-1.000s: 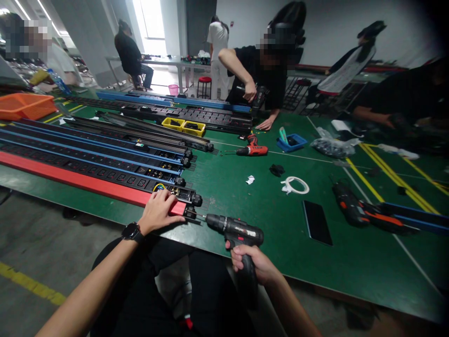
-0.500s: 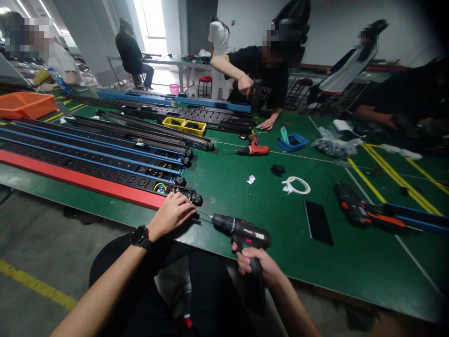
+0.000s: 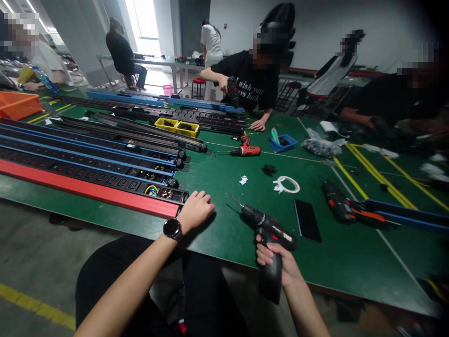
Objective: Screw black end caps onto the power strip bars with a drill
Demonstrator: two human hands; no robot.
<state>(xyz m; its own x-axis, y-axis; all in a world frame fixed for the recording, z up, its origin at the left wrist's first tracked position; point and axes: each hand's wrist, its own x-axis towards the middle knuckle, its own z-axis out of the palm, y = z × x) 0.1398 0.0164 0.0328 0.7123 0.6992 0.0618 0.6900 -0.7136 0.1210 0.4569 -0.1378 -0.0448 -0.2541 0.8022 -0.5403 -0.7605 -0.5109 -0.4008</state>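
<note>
Black pistol-shaped drill (image 3: 270,227) gripped by right hand (image 3: 283,263), presumably for control. Long red bar (image 3: 87,188) laid along near edge of green table (image 3: 210,173), likely for reach; left hand (image 3: 197,209) half-curled, hold unclear.

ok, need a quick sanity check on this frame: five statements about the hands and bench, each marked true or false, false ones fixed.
1. The right hand grips a black drill by its handle. True.
2. Both hands are on that drill. False: the left hand is apart from it.
3. The drill's bit is touching the red bar. False: it is clear of the red bar.
4. A white coiled cable lies on the green table. True.
5. The watch is on the right wrist. False: the watch is on the left wrist.
</note>
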